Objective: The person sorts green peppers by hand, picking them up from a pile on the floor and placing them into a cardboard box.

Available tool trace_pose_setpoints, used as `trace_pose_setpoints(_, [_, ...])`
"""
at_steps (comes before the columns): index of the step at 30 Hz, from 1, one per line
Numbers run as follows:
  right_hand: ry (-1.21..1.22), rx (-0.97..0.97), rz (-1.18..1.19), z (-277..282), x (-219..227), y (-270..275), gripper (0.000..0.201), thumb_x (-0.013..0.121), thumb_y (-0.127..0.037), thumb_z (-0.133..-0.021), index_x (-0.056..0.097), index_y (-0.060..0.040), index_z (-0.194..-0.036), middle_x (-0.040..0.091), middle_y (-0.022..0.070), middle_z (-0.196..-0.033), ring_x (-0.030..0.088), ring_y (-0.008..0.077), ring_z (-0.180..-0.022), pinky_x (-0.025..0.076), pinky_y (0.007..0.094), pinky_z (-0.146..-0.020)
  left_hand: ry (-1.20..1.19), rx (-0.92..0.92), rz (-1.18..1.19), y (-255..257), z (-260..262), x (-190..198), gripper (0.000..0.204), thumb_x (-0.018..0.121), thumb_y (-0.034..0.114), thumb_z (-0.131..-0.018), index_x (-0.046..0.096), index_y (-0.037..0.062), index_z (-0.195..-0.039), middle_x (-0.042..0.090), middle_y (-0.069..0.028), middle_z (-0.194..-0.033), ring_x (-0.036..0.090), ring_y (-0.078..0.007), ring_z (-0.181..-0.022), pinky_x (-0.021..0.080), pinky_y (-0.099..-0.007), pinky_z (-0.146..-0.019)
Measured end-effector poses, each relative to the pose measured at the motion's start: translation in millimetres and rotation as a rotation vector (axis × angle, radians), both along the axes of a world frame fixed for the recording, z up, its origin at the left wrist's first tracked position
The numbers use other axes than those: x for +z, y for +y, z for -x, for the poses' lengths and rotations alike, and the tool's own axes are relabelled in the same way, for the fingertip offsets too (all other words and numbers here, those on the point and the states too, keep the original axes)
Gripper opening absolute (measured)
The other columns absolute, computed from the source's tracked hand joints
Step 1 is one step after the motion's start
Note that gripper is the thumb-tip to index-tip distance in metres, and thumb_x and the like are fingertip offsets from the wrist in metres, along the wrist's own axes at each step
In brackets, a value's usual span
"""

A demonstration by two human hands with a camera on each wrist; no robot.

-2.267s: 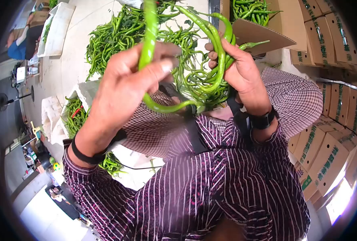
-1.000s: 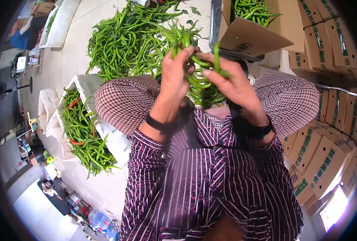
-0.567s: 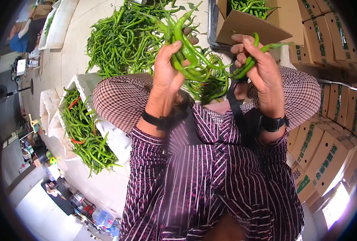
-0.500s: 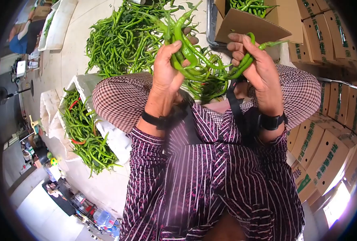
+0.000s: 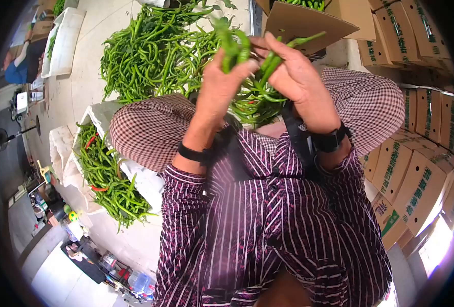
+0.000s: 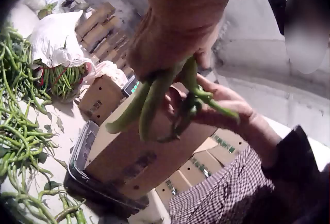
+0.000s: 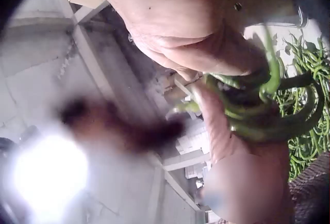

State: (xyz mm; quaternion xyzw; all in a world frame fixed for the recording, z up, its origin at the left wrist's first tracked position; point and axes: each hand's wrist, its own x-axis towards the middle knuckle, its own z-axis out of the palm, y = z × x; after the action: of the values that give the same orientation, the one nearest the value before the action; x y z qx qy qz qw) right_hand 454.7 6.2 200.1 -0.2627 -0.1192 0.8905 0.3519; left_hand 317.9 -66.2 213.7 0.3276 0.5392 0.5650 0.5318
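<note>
In the head view the left hand (image 5: 220, 88) grips several green peppers (image 5: 230, 48), their upper ends blurred. Close beside it, the right hand (image 5: 302, 84) pinches a few green peppers (image 5: 271, 62) between thumb and fingers; one stem points up and right. The left wrist view has peppers (image 6: 154, 100) hanging below the left hand (image 6: 175, 33), with the right hand (image 6: 227, 108) just behind. Curved peppers (image 7: 278, 123) lie across the left hand in the right wrist view, near the right hand (image 7: 180, 22). Which fingers touch which pepper is partly hidden.
A large heap of green peppers (image 5: 150, 56) covers the floor ahead. More peppers (image 5: 104, 174) spill from a white sack at left. An open cardboard box (image 5: 309, 25) stands front right; stacked cartons (image 5: 421, 194) line the right. Another person (image 5: 20, 69) is far left.
The hands, apart half a second ago, have come together over the lap, the right moving left with its peppers. Both still hold peppers. The head view has shifted slightly.
</note>
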Motion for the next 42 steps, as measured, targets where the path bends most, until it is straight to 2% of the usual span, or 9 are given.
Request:
trace_pose_setpoints(3, [-0.008, 0.063, -0.110, 12.3, -0.4, -8.6, 0.036, 0.061, -0.019, -0.092, 0.053, -0.0001, -0.121, 0.062, 0.0063, -0.107, 0.062, 0.0156, -0.095, 0.050, 0.0275, -0.087, 0.496, -0.070, 0.045, 0.6, -6.5, -8.7, 0.048, 0.078, 0.020, -0.073, 0.057, 0.0000, -0.111, 0.065, -0.0086, -0.093, 0.059, -0.0140, -0.081, 0.049, -0.0290, -0.074])
trace_pose_setpoints(6, [-0.086, 0.174, -0.139, 11.9, 22.1, -16.2, 0.038, 0.063, -0.020, -0.091, 0.054, 0.0014, -0.121, 0.062, 0.0054, -0.107, 0.061, 0.0127, -0.094, 0.049, 0.0248, -0.086, 0.399, -0.064, 0.053, 0.5, 2.0, -12.9, 0.042, 0.074, 0.018, -0.077, 0.058, -0.0006, -0.111, 0.065, -0.0073, -0.094, 0.059, -0.0138, -0.081, 0.048, -0.0280, -0.074])
trace_pose_setpoints(8, [-0.257, 0.154, -0.241, 2.3, 75.6, -29.7, 0.038, 0.068, -0.022, -0.088, 0.059, 0.0056, -0.113, 0.062, 0.0113, -0.104, 0.056, 0.0143, -0.102, 0.046, 0.0258, -0.085, 0.216, 0.032, 0.111, 1.0, 6.4, -1.6, 0.033, 0.067, 0.020, -0.084, 0.058, 0.0006, -0.109, 0.062, -0.0032, -0.092, 0.057, -0.0095, -0.077, 0.048, -0.0245, -0.069])
trace_pose_setpoints(13, [-0.408, 0.240, -0.636, -22.5, 46.4, -2.8, 0.040, 0.063, -0.024, -0.089, 0.060, 0.0037, -0.118, 0.062, 0.0132, -0.117, 0.054, 0.0177, -0.111, 0.042, 0.0271, -0.092, -0.365, 0.124, -0.006, 3.4, 26.7, -9.8, 0.026, 0.058, 0.021, -0.091, 0.056, 0.0045, -0.111, 0.060, -0.0011, -0.089, 0.056, -0.0129, -0.080, 0.049, -0.0267, -0.071])
trace_pose_setpoints(19, [-0.633, -0.032, -0.533, -48.1, -1.5, 17.9, 0.046, 0.059, -0.035, -0.092, 0.057, 0.0017, -0.119, 0.062, 0.0124, -0.116, 0.058, 0.0187, -0.104, 0.046, 0.0310, -0.089, -0.847, -0.013, -0.176, 9.3, 31.7, -5.8, 0.037, 0.059, 0.026, -0.090, 0.052, 0.0063, -0.120, 0.052, 0.0027, -0.081, 0.049, -0.0109, -0.078, 0.042, -0.0356, -0.087])
trace_pose_setpoints(21, [-0.364, 0.064, -0.097, -45.7, -21.0, 15.3, 0.053, 0.055, -0.043, -0.094, 0.051, -0.0018, -0.127, 0.059, 0.0104, -0.120, 0.060, 0.0190, -0.102, 0.049, 0.0347, -0.087, -0.999, -0.099, -0.243, 10.8, 36.9, -7.9, 0.038, 0.062, 0.022, -0.088, 0.052, 0.0065, -0.122, 0.048, 0.0037, -0.081, 0.047, -0.0093, -0.076, 0.042, -0.0330, -0.086])
trace_pose_setpoints(27, [0.214, 0.338, 0.021, -7.9, -4.6, -19.8, 0.067, 0.032, -0.052, -0.099, 0.041, 0.0050, -0.133, 0.055, 0.0158, -0.124, 0.054, 0.0251, -0.115, 0.045, 0.0392, -0.097, -0.924, 0.018, -0.265, 9.2, 36.4, -11.8, 0.035, 0.065, 0.018, -0.083, 0.053, 0.0054, -0.113, 0.053, -0.0024, -0.082, 0.050, -0.0155, -0.074, 0.046, -0.0386, -0.081])
trace_pose_setpoints(32, [0.024, 0.242, -0.262, -10.7, 16.9, -28.5, 0.048, 0.046, -0.031, -0.099, 0.043, 0.0016, -0.134, 0.055, 0.0104, -0.126, 0.053, 0.0198, -0.117, 0.043, 0.0357, -0.100, -0.894, 0.008, -0.285, 7.5, 34.2, -10.0, 0.039, 0.062, 0.014, -0.079, 0.055, 0.0047, -0.117, 0.063, -0.0099, -0.103, 0.057, -0.0303, -0.107, 0.045, -0.0459, -0.092])
trace_pose_setpoints(42, [-0.352, 0.369, -0.637, -37.0, 56.4, -30.2, 0.051, 0.048, -0.002, -0.084, 0.043, 0.0054, -0.134, 0.055, 0.0138, -0.126, 0.051, 0.0188, -0.118, 0.037, 0.0320, -0.105, -0.936, -0.051, -0.318, 7.6, 29.1, -1.6, 0.042, 0.063, 0.016, -0.075, 0.055, 0.0027, -0.115, 0.060, -0.0097, -0.105, 0.048, -0.0291, -0.118, 0.034, -0.0461, -0.108])
